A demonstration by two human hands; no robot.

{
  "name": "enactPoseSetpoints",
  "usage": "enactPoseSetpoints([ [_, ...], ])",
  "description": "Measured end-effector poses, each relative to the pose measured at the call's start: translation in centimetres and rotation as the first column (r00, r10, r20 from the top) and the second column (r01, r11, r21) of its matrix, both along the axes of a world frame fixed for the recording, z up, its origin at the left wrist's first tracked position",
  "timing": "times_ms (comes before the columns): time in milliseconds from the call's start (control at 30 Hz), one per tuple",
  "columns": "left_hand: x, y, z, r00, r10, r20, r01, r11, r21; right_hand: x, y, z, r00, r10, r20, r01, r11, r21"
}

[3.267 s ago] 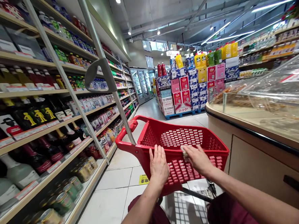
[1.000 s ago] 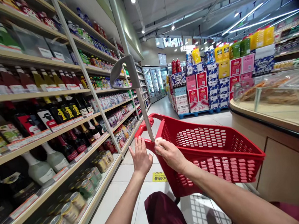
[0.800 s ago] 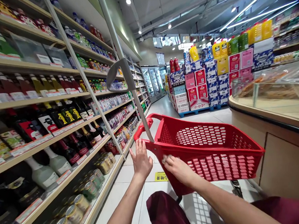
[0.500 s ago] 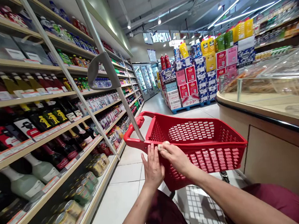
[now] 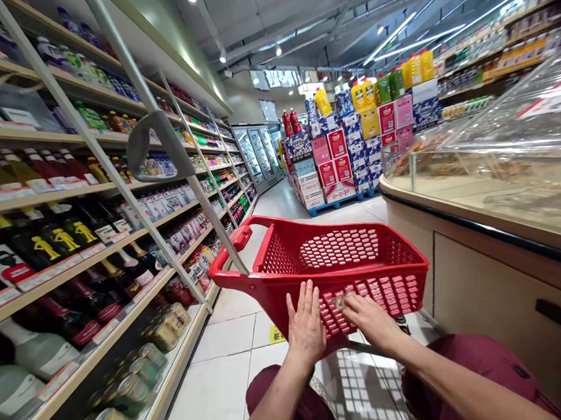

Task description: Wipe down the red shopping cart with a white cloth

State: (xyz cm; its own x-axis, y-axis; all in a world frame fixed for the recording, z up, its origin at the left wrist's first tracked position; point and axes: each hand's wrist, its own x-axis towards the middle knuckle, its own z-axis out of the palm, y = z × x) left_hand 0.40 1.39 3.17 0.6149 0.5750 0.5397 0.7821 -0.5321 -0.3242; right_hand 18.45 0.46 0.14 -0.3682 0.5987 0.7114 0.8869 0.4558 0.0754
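A red plastic shopping cart (image 5: pixel 285 287) stands crosswise in front of me, its perforated side facing me. My left hand (image 5: pixel 306 325) lies flat against the solid part of that side, fingers stretched out, holding nothing. To its right, my right hand (image 5: pixel 370 322) is closed with bent fingers against the perforated part. At its fingertips a small, pale, crumpled cloth (image 5: pixel 337 303) presses on the holes, mostly hidden by the fingers. A grey metal pole (image 5: pixel 214 217) with a grey plastic grip (image 5: pixel 156 148) rises at the cart's handle end.
Shelves of bottles and cans (image 5: pixel 93 253) run along the left. A display counter (image 5: pixel 490 222) with clear covers flanks the right. Stacked drink cartons (image 5: pixel 334 162) stand on a blue pallet (image 5: pixel 344 201) ahead. Tiled floor (image 5: pixel 224 372) lies below, between my knees and the shelves.
My right hand has moved down and right with the cloth, from just under the rim onto the perforated side. My left hand has shifted slightly lower on the side. The view has turned slightly right.
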Motion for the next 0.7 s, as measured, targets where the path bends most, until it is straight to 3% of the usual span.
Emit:
enactPoseSetpoints([
  [167,2.4,0.5,-0.4,0.999,-0.026,-0.032,0.025,1.0,-0.007,2.9,0.0,0.2,0.993,-0.054,-0.102,0.064,0.994,0.09],
  [333,4.1,0.6,-0.7,0.991,-0.092,-0.092,0.09,0.996,-0.025,5.5,-1.0,-1.8,0.994,-0.111,-0.015,0.111,0.993,-0.027],
  [500,6.0,0.8,-0.6,0.99,-0.108,-0.095,0.105,0.994,-0.036,6.9,-1.0,-1.0,0.988,-0.117,-0.103,0.123,0.991,0.048],
  [700,8.1,0.9,-0.5,0.976,-0.151,-0.154,0.147,0.988,-0.04,8.3,-1.5,-1.9,0.987,-0.156,-0.044,0.154,0.987,-0.037],
])
